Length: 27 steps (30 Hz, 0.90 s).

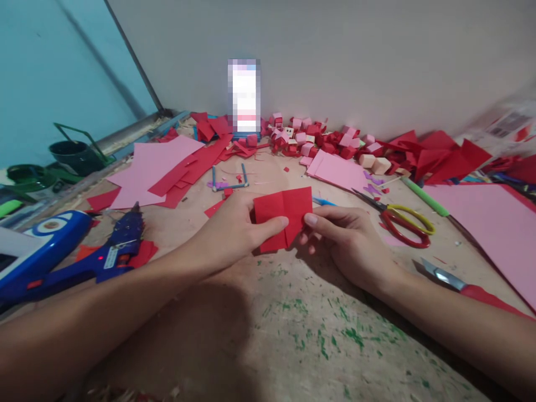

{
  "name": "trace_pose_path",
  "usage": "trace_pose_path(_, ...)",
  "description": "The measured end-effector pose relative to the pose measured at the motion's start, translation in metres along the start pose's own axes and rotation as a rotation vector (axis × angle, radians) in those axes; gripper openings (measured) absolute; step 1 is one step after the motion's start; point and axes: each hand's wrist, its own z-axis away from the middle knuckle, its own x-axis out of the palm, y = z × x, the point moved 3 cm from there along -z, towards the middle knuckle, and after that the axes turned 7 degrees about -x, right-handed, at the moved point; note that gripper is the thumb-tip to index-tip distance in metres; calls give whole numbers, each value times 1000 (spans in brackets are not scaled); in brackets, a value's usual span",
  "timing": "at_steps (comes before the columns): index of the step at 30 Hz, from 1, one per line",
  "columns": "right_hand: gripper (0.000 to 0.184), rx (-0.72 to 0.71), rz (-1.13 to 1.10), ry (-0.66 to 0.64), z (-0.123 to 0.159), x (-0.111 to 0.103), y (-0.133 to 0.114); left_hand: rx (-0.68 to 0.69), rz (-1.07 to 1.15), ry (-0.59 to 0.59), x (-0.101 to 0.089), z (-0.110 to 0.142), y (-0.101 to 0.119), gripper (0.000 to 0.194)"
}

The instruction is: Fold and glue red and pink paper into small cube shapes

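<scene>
A small red paper (274,215) with a crease down its middle is held up above the tabletop, between both hands. My left hand (247,226) grips its left part, thumb lying across the front and the other fingers hidden behind. At the right edge, my right hand (343,231) pinches the sheet between thumb and fingers. Just behind the right hand, a thin blue object (322,201) shows in part; its kind is unclear. To the right lie scissors (397,220) with red and yellow handles.
A blue glue gun (113,254) lies at left. At right are a utility knife (452,282) and pink sheets (486,223). Pink paper (154,167), small red and pink paper cubes (310,137) and a lit phone (244,95) line the back. Green cups (75,155) stand far left.
</scene>
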Motion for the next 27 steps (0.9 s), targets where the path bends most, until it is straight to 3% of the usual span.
trace_pose_path(6, 19, -8, 4, -29, 0, -3, 4, 36, 50, -18, 1, 0, 1, 15)
trace_pose_path(11, 22, 28, -14, -24, 0, 1, 3, 54, -6, 46, 0, 1, 3, 13)
trace_pose_path(15, 29, 54, 87, -50, 1, 5, 1, 103, -7, 40, 1, 1, 3, 14)
trace_pose_path(27, 32, 85, 86, -55, 3, 4, 2, 41, 81, 1, 3, 0, -1, 15)
